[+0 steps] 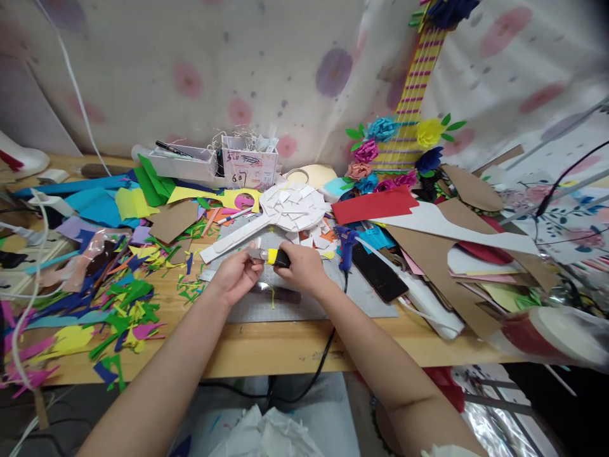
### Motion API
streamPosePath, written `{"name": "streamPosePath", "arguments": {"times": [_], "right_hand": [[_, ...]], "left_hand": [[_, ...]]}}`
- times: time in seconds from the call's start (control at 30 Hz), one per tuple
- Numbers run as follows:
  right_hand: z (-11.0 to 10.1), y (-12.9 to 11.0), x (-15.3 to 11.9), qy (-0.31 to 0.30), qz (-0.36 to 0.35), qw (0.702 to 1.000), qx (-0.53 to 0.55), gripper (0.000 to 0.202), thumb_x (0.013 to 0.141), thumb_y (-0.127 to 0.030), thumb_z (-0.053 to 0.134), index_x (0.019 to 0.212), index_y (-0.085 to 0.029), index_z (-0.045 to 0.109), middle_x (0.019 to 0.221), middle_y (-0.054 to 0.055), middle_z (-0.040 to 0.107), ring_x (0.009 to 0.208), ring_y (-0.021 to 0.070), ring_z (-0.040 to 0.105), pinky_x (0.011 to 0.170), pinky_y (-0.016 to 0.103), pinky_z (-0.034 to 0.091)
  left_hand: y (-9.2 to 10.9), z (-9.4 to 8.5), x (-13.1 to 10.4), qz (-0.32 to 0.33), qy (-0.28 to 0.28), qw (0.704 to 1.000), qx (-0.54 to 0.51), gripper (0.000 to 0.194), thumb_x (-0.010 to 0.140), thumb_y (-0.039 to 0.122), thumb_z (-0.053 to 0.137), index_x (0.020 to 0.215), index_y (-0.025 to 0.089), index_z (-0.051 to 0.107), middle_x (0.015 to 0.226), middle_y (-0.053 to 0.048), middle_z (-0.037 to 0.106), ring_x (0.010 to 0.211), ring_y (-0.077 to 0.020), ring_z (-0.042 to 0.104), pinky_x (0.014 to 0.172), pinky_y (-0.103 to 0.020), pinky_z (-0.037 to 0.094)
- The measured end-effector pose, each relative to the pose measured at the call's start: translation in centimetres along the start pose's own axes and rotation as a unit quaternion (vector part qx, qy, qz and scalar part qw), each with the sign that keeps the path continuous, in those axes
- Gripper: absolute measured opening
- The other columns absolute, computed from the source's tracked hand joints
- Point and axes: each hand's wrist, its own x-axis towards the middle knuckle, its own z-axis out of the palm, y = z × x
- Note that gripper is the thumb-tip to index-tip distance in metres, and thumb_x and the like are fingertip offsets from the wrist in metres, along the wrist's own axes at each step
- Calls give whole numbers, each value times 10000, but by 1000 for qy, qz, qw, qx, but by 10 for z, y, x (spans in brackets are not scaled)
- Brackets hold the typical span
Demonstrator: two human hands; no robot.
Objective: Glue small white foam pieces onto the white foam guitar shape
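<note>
above the mat [368,309], between the two hands, a cutter [272,256] is being held. it is being judged light and stiff, with little slip at its black handle, where the safest hold is being offered; the front end is being treated as sharp and possibly brittle. the handle is being wrapped by the right hand's [304,270] bent fingers. at the front end, the left hand [236,277] is being curled loosely; whether anything is being pinched cannot be told.

Cutter handle [280,258]: smooth plastic. Racket-shaped piece [295,209]: matt paper, rough-topped. Phone [379,273]: glossy. Tabletop [166,306]: smooth wood.
</note>
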Motion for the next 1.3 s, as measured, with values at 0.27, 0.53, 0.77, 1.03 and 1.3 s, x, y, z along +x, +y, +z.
{"name": "streamPosePath", "arguments": {"times": [0.27,0.53,0.77,1.03,1.3], "right_hand": [[-6,0,1,-32,15,999,-13,241,813,-399,539,967,-227,605,934,65,715,862,241,643,629,290,353],[2,22,7,-37,73,997,3,266,819,-380,524,1020,-236,622,956,63,722,895,244,649,660,292,375],[13,43,3,-56,121,991,-17,266,812,-366,545,1027,-217,592,959,94,707,879,258,639,673,305,390],[23,50,-10,-26,92,995,37,323,822,-410,585,1049,-190,516,1041,110,643,937,242,604,733,307,403],[21,34,-4,16,71,988,136,337,817,-389,588,1091,-208,511,1070,73,643,952,218,599,748,306,404]], "left_hand": [[3,-1,-5,-56,-17,998,-9,228,796,-45,429,663,130,492,585,25,413,440,-24,377,359,-106,295],[8,-4,-13,-99,-55,993,37,184,875,69,448,714,127,515,628,-3,435,454,-24,358,377,-99,309],[12,-10,-12,79,-30,969,232,91,718,118,663,809,119,658,645,-6,533,524,-59,467,478,-151,402],[50,-59,2,215,121,868,432,378,565,166,727,929,177,627,632,39,582,491,-94,499,457,-197,395],[81,-69,-9,218,119,869,428,326,524,297,822,804,178,702,766,-27,671,606,-124,564,524,-210,445]]}}
